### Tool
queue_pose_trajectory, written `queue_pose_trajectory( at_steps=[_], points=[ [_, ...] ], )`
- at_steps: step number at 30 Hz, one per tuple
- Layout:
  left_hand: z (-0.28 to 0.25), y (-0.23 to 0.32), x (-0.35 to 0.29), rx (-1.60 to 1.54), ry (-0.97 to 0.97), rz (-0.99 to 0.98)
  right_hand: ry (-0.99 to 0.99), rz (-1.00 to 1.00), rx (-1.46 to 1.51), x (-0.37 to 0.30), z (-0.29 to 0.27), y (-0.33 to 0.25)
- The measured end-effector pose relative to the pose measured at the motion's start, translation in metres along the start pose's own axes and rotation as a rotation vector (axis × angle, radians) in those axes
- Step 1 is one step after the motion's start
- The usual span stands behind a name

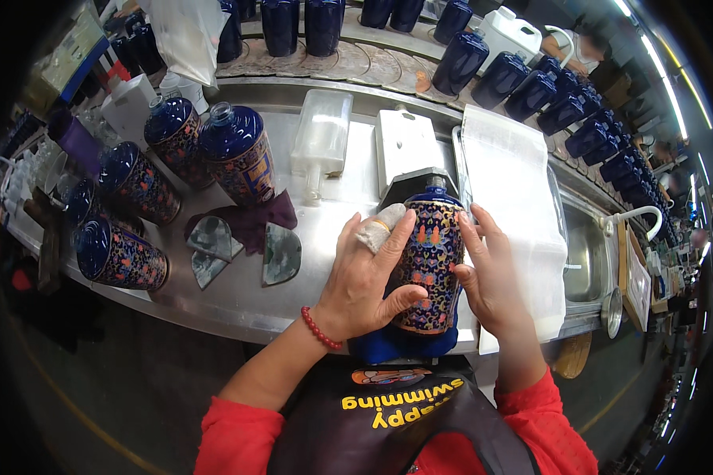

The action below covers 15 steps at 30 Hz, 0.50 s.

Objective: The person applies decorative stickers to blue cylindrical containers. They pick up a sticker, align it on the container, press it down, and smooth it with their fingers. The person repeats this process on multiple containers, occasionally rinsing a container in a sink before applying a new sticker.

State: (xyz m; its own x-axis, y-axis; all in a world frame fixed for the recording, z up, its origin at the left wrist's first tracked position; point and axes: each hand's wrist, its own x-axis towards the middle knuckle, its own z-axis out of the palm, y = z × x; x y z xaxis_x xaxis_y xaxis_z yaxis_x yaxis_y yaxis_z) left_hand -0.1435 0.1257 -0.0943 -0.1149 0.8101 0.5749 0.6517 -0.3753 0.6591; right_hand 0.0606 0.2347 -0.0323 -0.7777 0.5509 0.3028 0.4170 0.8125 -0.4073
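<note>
A dark blue glass bottle (428,273) with a dense floral pattern in red, orange and gold lies tilted before me, its neck pointing away. Its lower end is over a blue cloth (408,346). My left hand (364,273) is against its left side, thumb across the front. A pale wrap (379,228) covers one finger, and a red bead bracelet is on that wrist. Against the right side rests my right hand (487,273), fingers along the edge and slightly blurred. Between them the two hands hold the bottle. A dark angular support (420,180) shows behind its neck.
Several patterned bottles (238,154) stand at left, near green-grey plates (282,253) and a purple cloth (245,226). A clear bottle (322,131) lies beyond. White sheets (515,214) and a sink (586,257) are at right. Plain blue bottles (459,63) line a conveyor.
</note>
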Motion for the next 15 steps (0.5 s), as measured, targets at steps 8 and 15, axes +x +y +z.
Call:
queue_pose_trajectory(
  at_steps=[8, 15],
  points=[
    [-0.001, -0.012, 0.021, 0.002, -0.029, 0.041, -0.037, 0.054, 0.043, 0.01, -0.001, -0.001],
    [0.0, -0.009, 0.027, 0.086, -0.04, 0.025, -0.046, 0.057, 0.037, 0.018, -0.005, -0.005]
  ],
)
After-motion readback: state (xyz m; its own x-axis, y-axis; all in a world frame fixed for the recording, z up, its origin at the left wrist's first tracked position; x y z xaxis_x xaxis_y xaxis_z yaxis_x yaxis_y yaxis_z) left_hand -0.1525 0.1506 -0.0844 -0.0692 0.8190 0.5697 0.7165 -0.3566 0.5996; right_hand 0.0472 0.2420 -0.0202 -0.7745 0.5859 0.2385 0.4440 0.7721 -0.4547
